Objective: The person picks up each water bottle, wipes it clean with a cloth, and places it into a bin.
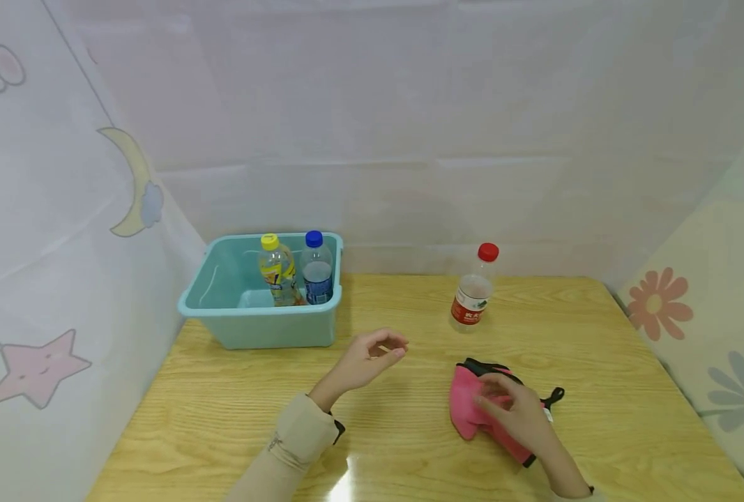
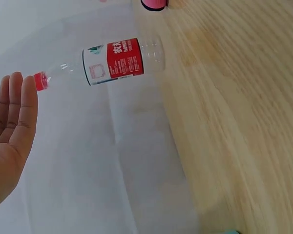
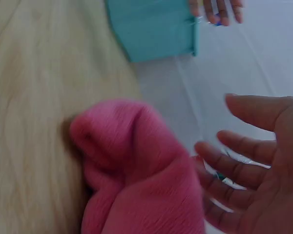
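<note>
My left hand (image 1: 372,357) hovers above the table between the teal basin and the red-capped bottle, holding nothing. In the left wrist view its fingers (image 2: 25,109) are straight. Over a pink fleece item (image 1: 466,402) with black trim and a black loop is my right hand (image 1: 519,411). The right wrist view shows that hand's fingers (image 3: 239,170) spread and loosely bent beside the pink fleece (image 3: 141,170), not gripping it. Whether the fingertips touch it I cannot tell. The item's exact kind is unclear as it lies folded.
A clear bottle (image 1: 472,296) with a red cap and red label stands at the back right. The teal basin (image 1: 271,331) at the back left holds a yellow-capped bottle (image 1: 277,275) and a blue-capped bottle (image 1: 317,272). Printed cloth walls (image 1: 378,174) border the wooden table (image 1: 233,418).
</note>
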Demonstrator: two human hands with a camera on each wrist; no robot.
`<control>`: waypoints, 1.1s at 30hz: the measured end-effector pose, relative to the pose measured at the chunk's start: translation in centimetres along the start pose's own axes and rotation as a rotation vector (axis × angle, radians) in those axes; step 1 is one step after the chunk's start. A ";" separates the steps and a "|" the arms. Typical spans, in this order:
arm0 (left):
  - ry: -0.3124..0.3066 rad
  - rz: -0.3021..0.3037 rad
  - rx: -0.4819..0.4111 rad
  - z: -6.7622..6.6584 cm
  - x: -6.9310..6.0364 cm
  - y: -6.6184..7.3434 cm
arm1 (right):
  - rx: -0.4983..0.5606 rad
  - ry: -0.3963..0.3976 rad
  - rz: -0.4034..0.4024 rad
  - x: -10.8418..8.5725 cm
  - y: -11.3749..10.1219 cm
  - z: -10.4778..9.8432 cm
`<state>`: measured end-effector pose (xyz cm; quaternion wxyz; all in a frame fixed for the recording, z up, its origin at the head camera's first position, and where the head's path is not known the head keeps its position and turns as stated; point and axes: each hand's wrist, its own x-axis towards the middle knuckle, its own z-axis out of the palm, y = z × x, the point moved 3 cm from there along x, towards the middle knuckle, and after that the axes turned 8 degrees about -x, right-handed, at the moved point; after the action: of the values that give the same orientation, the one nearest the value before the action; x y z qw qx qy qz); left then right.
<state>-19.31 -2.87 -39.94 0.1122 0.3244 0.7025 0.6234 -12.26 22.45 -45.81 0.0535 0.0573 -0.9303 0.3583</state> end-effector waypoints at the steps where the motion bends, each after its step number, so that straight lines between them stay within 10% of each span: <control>1: 0.002 -0.003 0.010 0.0 0.3 0.0 | -0.063 -0.027 -0.004 0.0 0.4 0.2; 8: 0.041 -0.025 0.046 0.2 3.5 -3.5 | -0.304 -0.300 -0.025 0.0 2.6 1.5; 18: 0.096 -0.021 0.077 1.6 8.5 -5.5 | -0.387 -0.441 -0.079 0.7 1.7 2.4; 33: 0.180 -0.093 0.206 4.5 14.9 -6.9 | -0.595 -0.375 -0.093 1.5 0.4 4.0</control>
<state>-30.36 9.54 -43.68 0.0438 0.2441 0.7844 0.5685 -14.00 20.00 -48.83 -0.0877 0.1464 -0.9839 0.0522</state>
